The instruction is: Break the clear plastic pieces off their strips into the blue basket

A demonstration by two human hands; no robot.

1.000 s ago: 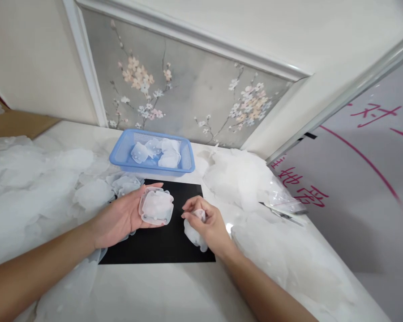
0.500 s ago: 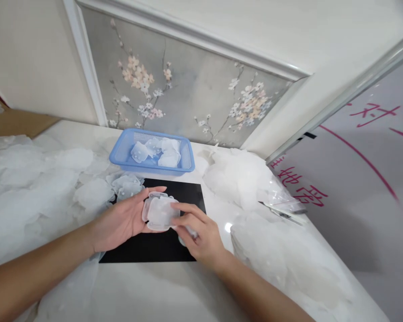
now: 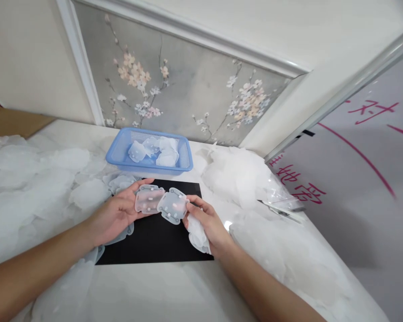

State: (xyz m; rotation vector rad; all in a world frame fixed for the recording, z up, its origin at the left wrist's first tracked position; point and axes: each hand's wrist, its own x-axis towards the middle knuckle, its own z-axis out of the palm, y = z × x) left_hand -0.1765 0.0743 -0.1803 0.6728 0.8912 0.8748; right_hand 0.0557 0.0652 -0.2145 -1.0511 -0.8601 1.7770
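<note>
My left hand (image 3: 116, 213) holds a translucent notched piece (image 3: 149, 199) with small white studs on its face. Between thumb and fingers of my right hand (image 3: 206, 222) is a similar studded piece (image 3: 173, 205), tilted, its left edge meeting or overlapping the first one. Several whiter pieces (image 3: 197, 232) are bunched in the palm of that same hand. Both hands are above a black mat (image 3: 154, 246). More translucent pieces (image 3: 121, 182) lie behind and under my left hand.
A blue basket (image 3: 117, 154) with several pieces inside stands behind the mat. Heaps of translucent pieces cover the left (image 3: 30, 192) and right (image 3: 275, 241) of the white table. A whiteboard (image 3: 356, 201) stands at the right.
The pieces that overlapped over my left palm are now side by side, one in each hand, with their studs showing. The bunch in my right hand has come into fuller view.
</note>
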